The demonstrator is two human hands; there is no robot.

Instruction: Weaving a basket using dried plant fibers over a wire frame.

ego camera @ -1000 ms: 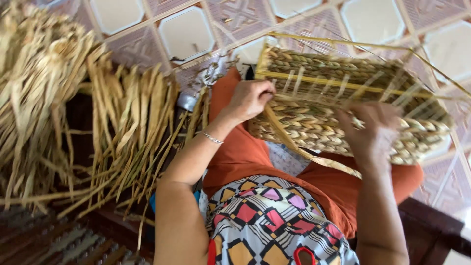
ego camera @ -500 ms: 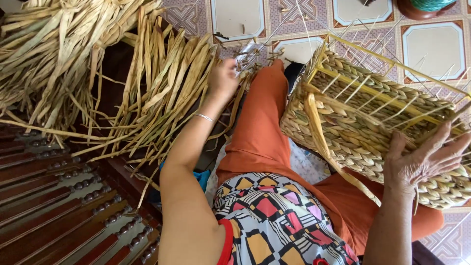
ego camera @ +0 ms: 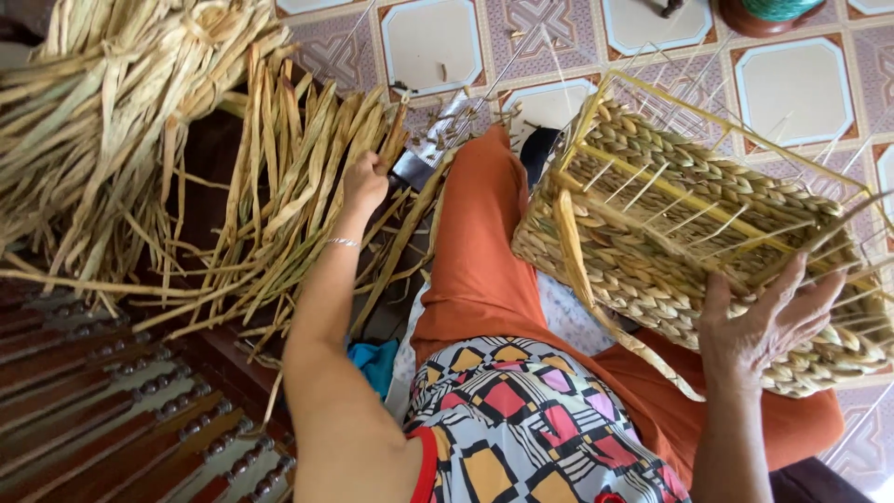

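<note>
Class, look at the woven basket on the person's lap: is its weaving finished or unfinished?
Unfinished. The basket has bare yellow frame bars and thin spokes poking out above the braided rows, and a loose strip hangs from it.

Dried straw strands [ego camera: 279, 186] crowd the space around the left hand [ego camera: 365, 179], fanning across the dark wooden bench [ego camera: 112, 410] and leaving little open room there. The woven basket [ego camera: 689, 233], its thin yellow frame rods jutting outward, fills the lap on the right, pressed by the right hand [ego camera: 759, 321]. Open tiled floor [ego camera: 433, 42] lies beyond the knees, and 1 narrow gap runs between basket and straw.
</note>
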